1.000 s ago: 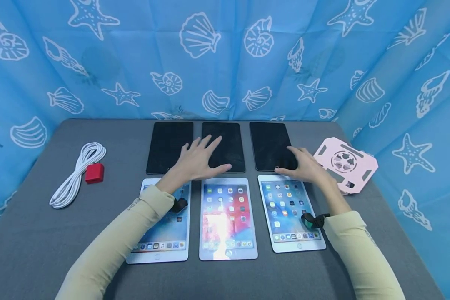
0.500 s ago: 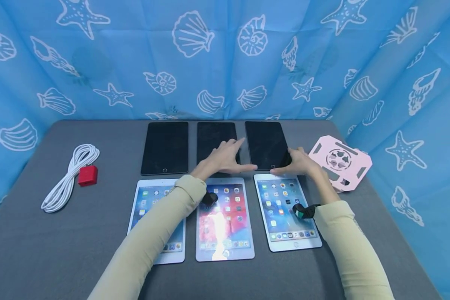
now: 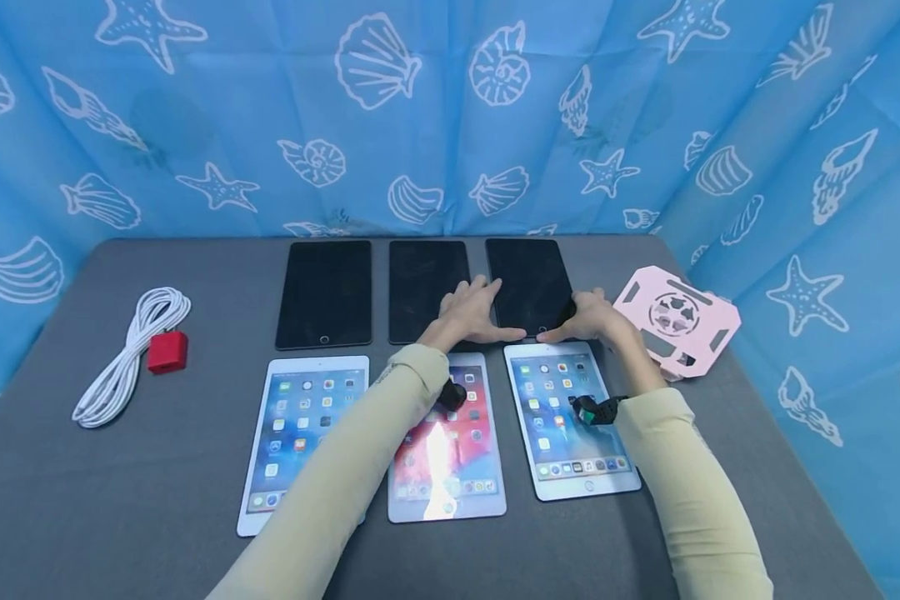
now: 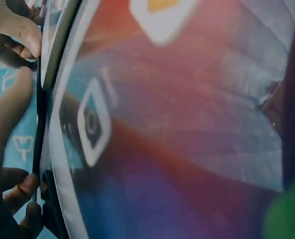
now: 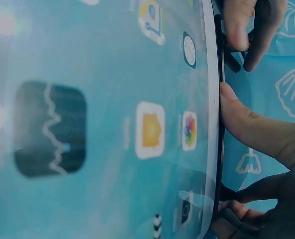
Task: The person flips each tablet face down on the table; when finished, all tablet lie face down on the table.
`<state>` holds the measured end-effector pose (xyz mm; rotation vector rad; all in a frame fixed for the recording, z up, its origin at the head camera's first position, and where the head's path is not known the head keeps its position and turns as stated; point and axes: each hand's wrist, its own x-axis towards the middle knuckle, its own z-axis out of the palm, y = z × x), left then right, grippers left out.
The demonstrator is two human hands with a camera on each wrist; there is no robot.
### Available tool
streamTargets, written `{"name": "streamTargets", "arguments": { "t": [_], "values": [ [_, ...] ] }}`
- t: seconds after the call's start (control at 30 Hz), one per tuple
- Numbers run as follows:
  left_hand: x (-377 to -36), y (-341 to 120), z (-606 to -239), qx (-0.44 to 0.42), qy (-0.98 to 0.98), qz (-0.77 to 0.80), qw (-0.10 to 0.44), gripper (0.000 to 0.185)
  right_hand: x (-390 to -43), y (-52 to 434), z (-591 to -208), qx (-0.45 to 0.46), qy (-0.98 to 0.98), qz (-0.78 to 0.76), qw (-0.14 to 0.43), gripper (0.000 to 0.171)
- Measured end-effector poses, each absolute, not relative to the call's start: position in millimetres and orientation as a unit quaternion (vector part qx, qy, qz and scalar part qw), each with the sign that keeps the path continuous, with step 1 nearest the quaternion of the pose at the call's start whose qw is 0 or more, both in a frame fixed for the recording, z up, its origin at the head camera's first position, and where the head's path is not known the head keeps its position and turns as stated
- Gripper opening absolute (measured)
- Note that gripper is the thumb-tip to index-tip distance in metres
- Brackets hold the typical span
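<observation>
on my screen, both hands sit at the far right dark tablet [image 3: 528,283], last of three black-screened tablets along the back of the grey table [image 3: 105,492]. my left hand [image 3: 471,314] lies at that tablet's near left corner, thumb stretched along its front edge and fingers spread up its left side, partly over the middle dark tablet [image 3: 427,287]. my right hand [image 3: 594,317] holds the near right corner, thumb on the front edge and fingers curled round the right side. the wrist views show thumbs and fingertips of both hands pressed on the thin dark edge, so each hand grips the tablet; whether it has left the table i cannot tell.

the left dark tablet [image 3: 325,292] lies apart from the hands. in front run three lit white tablets: the left one [image 3: 300,417], the middle one [image 3: 450,467] under my left sleeve, and the right one [image 3: 562,417] under my right wrist. a pink stand [image 3: 678,321] sits just right of my right hand. a coiled white cable [image 3: 131,350] with a red block [image 3: 167,352] lies far left, before a blue shell-print curtain [image 3: 420,108].
</observation>
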<state>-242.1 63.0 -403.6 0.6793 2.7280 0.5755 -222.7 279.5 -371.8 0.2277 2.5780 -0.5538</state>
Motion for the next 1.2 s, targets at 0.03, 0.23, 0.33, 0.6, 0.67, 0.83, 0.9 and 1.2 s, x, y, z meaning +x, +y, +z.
{"name": "streamTargets", "arguments": {
  "t": [0.03, 0.23, 0.33, 0.6, 0.67, 0.83, 0.9, 1.2],
  "values": [
    [-242, 64, -404, 0.231, 0.944, 0.193, 0.132, 0.102, -223, 279, -372, 0.085, 0.945, -0.203, 0.244, 0.108],
    [-242, 68, -406, 0.217, 0.952, 0.178, 0.119, 0.105, -222, 278, -373, 0.103, 0.946, -0.208, 0.227, 0.102],
    [-243, 67, -408, 0.212, 0.953, 0.182, 0.12, 0.106, -225, 277, -375, 0.11, 0.944, -0.218, 0.222, 0.099],
    [-242, 67, -409, 0.209, 0.959, 0.159, 0.109, 0.105, -233, 279, -377, 0.121, 0.929, -0.254, 0.239, 0.112],
    [-241, 68, -410, 0.211, 0.961, 0.143, 0.105, 0.104, -234, 280, -377, 0.122, 0.926, -0.263, 0.243, 0.117],
    [-238, 73, -412, 0.213, 0.965, 0.116, 0.099, 0.104, -232, 283, -377, 0.129, 0.924, -0.276, 0.229, 0.12],
    [-239, 74, -412, 0.214, 0.965, 0.115, 0.101, 0.104, -230, 283, -376, 0.129, 0.927, -0.274, 0.222, 0.119],
    [-243, 68, -414, 0.212, 0.962, 0.126, 0.115, 0.104, -225, 276, -363, 0.091, 0.945, -0.278, 0.146, 0.121]
  ]
}}
